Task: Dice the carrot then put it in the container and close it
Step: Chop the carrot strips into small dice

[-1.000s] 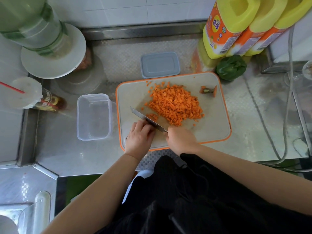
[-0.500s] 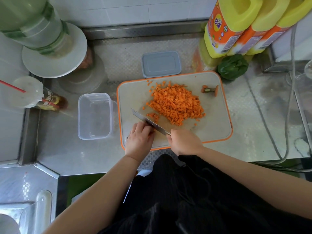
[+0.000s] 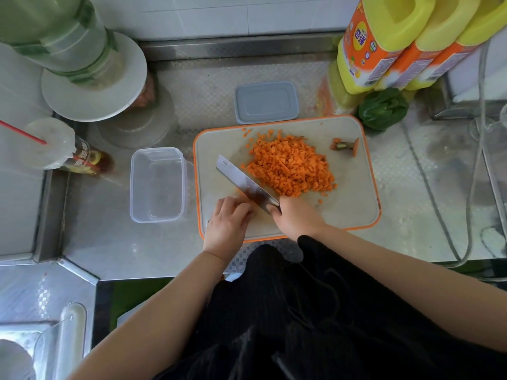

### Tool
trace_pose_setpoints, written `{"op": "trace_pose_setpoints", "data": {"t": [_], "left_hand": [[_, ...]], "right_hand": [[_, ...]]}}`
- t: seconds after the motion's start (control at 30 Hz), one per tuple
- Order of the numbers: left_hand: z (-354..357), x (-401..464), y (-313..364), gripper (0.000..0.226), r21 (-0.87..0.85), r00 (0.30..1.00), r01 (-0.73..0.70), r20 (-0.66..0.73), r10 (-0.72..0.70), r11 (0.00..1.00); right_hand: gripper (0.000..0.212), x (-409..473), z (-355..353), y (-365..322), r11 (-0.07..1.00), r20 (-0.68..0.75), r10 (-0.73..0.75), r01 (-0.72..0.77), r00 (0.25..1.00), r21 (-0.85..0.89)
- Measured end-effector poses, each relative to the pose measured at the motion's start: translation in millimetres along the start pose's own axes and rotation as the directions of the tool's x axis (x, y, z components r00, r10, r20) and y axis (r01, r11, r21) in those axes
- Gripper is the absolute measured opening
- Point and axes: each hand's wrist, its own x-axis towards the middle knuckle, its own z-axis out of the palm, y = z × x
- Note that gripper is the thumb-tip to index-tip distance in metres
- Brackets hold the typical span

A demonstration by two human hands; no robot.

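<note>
A heap of diced carrot (image 3: 290, 165) lies in the middle of the orange-rimmed cutting board (image 3: 354, 204). The carrot's cut-off top (image 3: 345, 145) sits alone near the board's far right corner. My right hand (image 3: 295, 216) grips the handle of a cleaver (image 3: 241, 183), whose blade is tilted with its flat side up against the heap's left edge. My left hand (image 3: 227, 223) rests on the board beside the blade, fingers curled, touching the blade near its heel. The clear empty container (image 3: 157, 185) stands left of the board. Its grey lid (image 3: 266, 102) lies behind the board.
Three yellow-and-orange bottles (image 3: 384, 42) lean at the back right above a green vegetable (image 3: 382, 108). A large green bottle on a white plate (image 3: 90, 86) and a cup with a red straw (image 3: 49, 144) stand at the left. A cable (image 3: 428, 182) runs down the right counter.
The cleaver has tilted from edge-down to flat side up and shifted toward the carrot heap. The small carrot bits beside the blade are now hidden or gathered in. My left hand barely moved.
</note>
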Motion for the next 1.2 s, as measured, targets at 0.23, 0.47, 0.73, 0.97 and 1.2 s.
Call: {"op": "trace_pose_setpoints", "data": {"t": [0.23,0.47,0.73,0.97,1.2], "left_hand": [[0,-4,-2,0.021,0.021,0.999,-0.034,-0.021,0.034,0.999],[2,-4,-4,0.025,-0.031,1.000,0.021,0.004,-0.021,0.999],[0,-4,-3,0.017,-0.040,1.000,-0.011,-0.006,0.011,0.999],[-7,-8,-2,0.010,0.032,0.996,-0.042,-0.081,0.044,0.999],[-3,-8,-2,0.024,0.007,0.999,0.032,0.004,-0.032,0.999]], "right_hand": [[0.026,-20,3,4,0.981,0.041,-0.119,0.124,0.992,-0.146],[0.016,-13,12,-3,0.983,0.069,-0.070,0.081,0.995,-0.166],[0.031,3,8,-7,0.999,0.039,0.026,-0.027,0.999,0.021],[0.030,-11,0,-6,0.997,0.012,-0.004,0.005,1.000,-0.081],[0.024,-23,9,-9,0.981,0.016,-0.056,0.058,0.998,-0.186]]}}
